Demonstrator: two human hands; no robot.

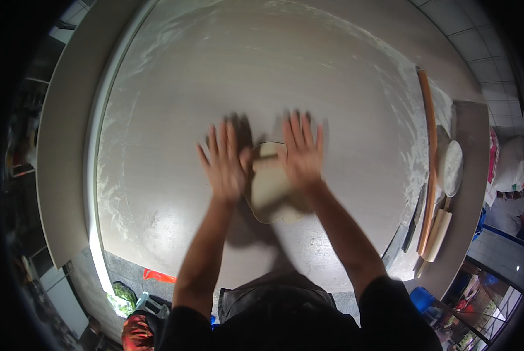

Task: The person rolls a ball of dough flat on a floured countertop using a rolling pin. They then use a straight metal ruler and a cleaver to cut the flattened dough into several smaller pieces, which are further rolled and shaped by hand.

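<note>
A flattened piece of pale dough (273,188) lies on the floured work table (191,87) in front of me. My left hand (224,164) is palm down at the dough's left side, its fingers spread and pointing away from me. My right hand (303,153) is over the dough's upper right part, also palm down with fingers apart. Both hands are slightly blurred and cast shadows. Whether either palm presses on the dough or hovers just above it, I cannot tell. Neither hand is closed around anything.
On the right side of the table lie a long wooden rolling pin (428,166), a shorter pale rolling pin (437,234), an oval mound of white flour (453,169) and a dark long-bladed tool (413,219). White flour is scattered around the table's edges. A raised pale rim (96,131) runs along the left.
</note>
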